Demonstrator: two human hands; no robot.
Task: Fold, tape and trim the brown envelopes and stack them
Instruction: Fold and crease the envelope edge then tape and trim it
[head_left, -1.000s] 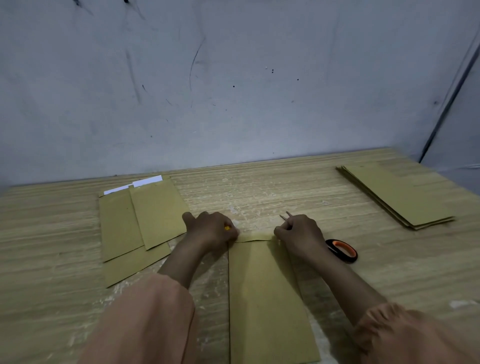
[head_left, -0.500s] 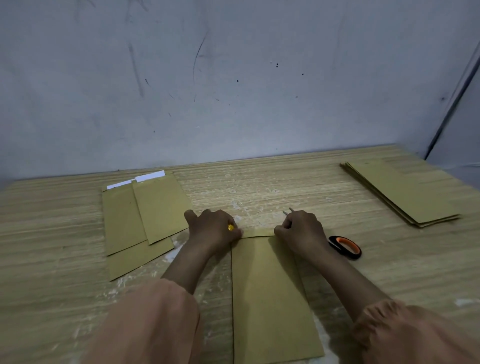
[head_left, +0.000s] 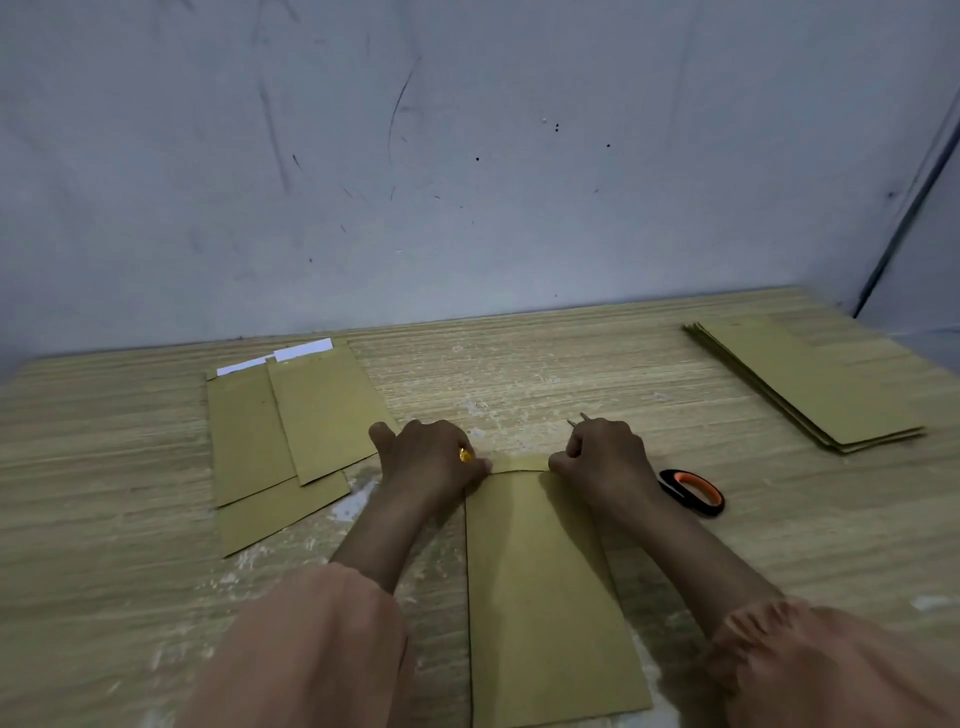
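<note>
Your left hand and right hand, fingers curled, press envelope flap; scissors in right grip risk skewing crease.

The right hand covers most of the scissors, leaving one orange-and-black handle loop and two blade tips visible. The bottom edge cuts off the near end of the centre envelope. The small yellow object at the left hand cannot be identified.
</note>
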